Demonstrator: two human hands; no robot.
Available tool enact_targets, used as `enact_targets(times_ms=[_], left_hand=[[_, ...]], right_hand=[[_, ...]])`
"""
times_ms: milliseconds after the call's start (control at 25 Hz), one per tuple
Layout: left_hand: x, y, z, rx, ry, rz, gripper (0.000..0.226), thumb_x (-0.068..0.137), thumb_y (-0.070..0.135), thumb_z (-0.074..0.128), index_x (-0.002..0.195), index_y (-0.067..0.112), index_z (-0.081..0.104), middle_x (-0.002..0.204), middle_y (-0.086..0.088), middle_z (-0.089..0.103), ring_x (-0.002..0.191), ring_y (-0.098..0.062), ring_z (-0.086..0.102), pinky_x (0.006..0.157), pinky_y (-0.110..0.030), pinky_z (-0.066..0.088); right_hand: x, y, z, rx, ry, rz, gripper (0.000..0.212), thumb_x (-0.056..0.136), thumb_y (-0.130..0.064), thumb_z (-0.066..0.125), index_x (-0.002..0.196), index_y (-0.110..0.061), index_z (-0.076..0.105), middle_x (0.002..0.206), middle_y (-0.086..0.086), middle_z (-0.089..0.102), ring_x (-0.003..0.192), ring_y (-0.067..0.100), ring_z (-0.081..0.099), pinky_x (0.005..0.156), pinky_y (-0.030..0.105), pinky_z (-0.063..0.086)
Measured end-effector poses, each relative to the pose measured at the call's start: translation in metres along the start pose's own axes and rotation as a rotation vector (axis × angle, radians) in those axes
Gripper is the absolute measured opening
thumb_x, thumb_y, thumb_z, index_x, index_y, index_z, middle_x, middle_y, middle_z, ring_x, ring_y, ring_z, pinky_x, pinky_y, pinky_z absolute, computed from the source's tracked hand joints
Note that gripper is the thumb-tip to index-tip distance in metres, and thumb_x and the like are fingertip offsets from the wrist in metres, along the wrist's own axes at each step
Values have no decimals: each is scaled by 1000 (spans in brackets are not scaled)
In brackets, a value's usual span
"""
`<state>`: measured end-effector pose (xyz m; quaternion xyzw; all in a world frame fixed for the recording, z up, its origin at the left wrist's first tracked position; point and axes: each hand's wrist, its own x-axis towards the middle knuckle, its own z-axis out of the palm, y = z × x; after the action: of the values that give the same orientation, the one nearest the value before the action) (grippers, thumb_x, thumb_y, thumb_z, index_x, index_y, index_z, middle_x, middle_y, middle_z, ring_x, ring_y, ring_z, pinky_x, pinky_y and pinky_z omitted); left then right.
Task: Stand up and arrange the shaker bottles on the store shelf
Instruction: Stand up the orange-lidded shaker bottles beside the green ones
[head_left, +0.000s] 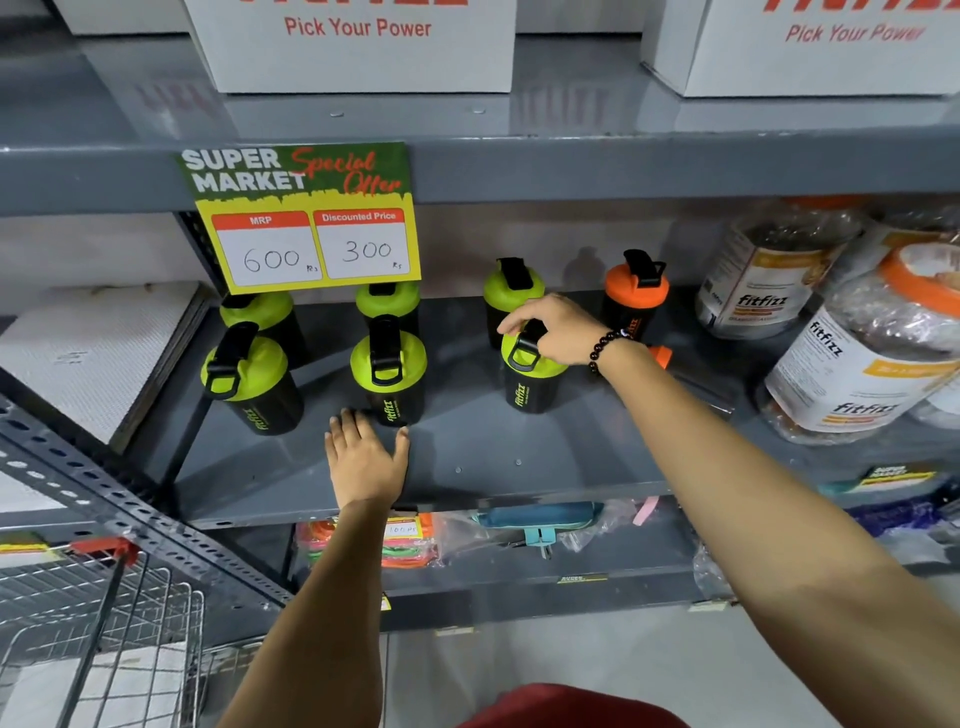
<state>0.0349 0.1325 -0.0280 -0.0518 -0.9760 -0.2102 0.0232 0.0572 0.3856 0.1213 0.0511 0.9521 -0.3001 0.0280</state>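
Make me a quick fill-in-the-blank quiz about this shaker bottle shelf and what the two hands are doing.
1. The right hand grips the lid of a ____-capped shaker bottle.
2. The left hand lies ____ on the shelf.
3. The price sign gives a discounted price of ____.
4. The upright bottle at the back right has an ____ cap.

Answers: green, flat, 300, orange

The shaker bottles before me are black with lime-green lids and black flip caps, green lettering down their sides; one at the back wears an orange lid. The shelf is dull grey. Above hangs a yellow and dark-green price card with red headings, and dark beads circle my right wrist.
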Motion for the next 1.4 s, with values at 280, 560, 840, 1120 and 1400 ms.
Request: enact_targets(times_ms=[280,560,840,1120,1400], left_hand=[[1,0,2,10,1,3,71,91,45,40,141,-2,22,153,-23,23,144,-36,13,121,-44,8],[-18,11,0,-78,51,-26,70,89,37,49,139,-5,25,149,-26,30,141,-39,21,119,-47,16],[-48,33,9,-132,85,104,62,86,40,36,130,-4,40,133,-25,49,129,-40,41,113,-48,29],[-42,71,19,-123,-61,289,58,88,39,36,129,-2,42,135,-23,49,132,-39,38,114,-46,30],[-14,102,36,-66,-147,323,61,94,34,42,139,-4,27,150,-23,29,143,-37,18,120,-44,12]], right_hand=[[-8,-3,4,-60,445,344,52,79,-49,59,116,-13,60,124,15,58,112,35,57,86,37,51],[-6,-7,18,-104,200,373,61,75,-47,62,118,-5,52,123,18,51,113,35,54,85,33,44],[-14,-5,20,-50,222,293,44,76,-37,62,108,-7,56,118,17,54,109,34,55,80,30,40],[-15,0,21,-25,206,275,49,78,-39,63,113,-6,54,118,17,52,111,34,55,81,30,41],[-39,39,7,47,538,411,59,88,-47,51,131,-7,45,135,16,50,125,37,47,98,43,43]])
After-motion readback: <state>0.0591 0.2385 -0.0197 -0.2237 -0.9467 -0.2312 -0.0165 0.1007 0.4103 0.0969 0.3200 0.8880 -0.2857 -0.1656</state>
